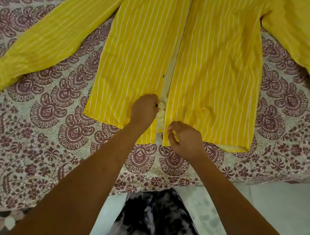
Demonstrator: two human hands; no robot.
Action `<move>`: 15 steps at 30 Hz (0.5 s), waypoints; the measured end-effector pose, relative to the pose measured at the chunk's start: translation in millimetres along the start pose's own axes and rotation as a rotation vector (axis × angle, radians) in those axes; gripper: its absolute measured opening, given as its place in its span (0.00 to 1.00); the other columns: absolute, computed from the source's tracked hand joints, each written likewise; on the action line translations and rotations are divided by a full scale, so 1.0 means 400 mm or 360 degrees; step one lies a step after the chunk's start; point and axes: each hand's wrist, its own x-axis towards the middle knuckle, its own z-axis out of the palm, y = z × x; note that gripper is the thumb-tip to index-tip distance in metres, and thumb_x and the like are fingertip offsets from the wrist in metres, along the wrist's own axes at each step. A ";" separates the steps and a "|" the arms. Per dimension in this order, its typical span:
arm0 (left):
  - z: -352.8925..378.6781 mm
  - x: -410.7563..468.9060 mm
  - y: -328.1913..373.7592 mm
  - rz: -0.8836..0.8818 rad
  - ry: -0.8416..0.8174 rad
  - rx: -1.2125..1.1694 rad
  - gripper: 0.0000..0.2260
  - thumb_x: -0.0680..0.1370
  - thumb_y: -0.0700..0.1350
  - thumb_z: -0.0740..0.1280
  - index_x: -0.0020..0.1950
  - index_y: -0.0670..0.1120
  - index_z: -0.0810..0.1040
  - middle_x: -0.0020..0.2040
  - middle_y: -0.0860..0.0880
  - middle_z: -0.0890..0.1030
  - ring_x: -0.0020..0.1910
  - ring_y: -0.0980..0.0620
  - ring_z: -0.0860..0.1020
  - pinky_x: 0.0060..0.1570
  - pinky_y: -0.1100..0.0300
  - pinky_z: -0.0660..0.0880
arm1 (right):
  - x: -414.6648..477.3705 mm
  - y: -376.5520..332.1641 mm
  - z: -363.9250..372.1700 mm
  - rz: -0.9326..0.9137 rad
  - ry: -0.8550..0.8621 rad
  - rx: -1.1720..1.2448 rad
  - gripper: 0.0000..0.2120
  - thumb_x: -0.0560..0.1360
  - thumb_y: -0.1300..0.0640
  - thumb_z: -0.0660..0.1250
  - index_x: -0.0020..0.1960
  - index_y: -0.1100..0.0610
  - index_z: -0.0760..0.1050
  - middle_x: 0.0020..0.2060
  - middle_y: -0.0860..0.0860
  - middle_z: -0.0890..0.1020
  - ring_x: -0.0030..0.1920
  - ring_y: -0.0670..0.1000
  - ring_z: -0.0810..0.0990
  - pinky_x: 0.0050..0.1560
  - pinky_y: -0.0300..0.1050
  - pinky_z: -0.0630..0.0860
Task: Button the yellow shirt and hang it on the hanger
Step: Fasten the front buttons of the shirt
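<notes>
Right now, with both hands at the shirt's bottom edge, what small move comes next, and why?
Probably draw the right hand, with its placket edge, over to the button at the left hand; the yellow shirt front lies open there.

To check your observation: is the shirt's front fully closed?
No, the shirt lies open, a pale gap showing between its two front edges.

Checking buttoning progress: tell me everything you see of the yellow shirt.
The yellow shirt, thin white stripes, woven-looking cloth, lies flat, front up, on the printed bedspread, sleeves spread sideways. Its front gapes open lower down, showing pale inside. The left hand pinches one edge by a dark button; the right hand pinches the other near the hem.
</notes>
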 end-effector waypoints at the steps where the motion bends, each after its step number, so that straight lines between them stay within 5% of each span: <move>1: -0.001 0.004 -0.004 -0.0041 0.0020 -0.0102 0.07 0.72 0.41 0.70 0.48 0.41 0.78 0.48 0.41 0.81 0.49 0.42 0.79 0.46 0.50 0.75 | 0.017 -0.004 0.001 0.0081 0.0064 0.0011 0.11 0.73 0.56 0.58 0.47 0.60 0.76 0.40 0.56 0.81 0.33 0.59 0.79 0.29 0.44 0.70; 7: -0.006 0.032 -0.011 -0.0145 0.0096 -0.0427 0.04 0.71 0.38 0.69 0.38 0.44 0.77 0.36 0.46 0.80 0.39 0.47 0.78 0.39 0.57 0.72 | 0.148 -0.032 0.007 0.0567 -0.0045 -0.0123 0.18 0.74 0.51 0.64 0.60 0.60 0.68 0.55 0.58 0.73 0.49 0.60 0.77 0.35 0.46 0.66; 15: -0.028 0.059 -0.007 -0.0142 0.0061 -0.0619 0.03 0.72 0.39 0.70 0.44 0.40 0.80 0.42 0.42 0.83 0.42 0.47 0.80 0.43 0.58 0.75 | 0.221 -0.048 -0.012 0.0845 -0.0110 -0.0213 0.16 0.75 0.53 0.61 0.59 0.62 0.67 0.53 0.59 0.76 0.51 0.62 0.78 0.39 0.48 0.67</move>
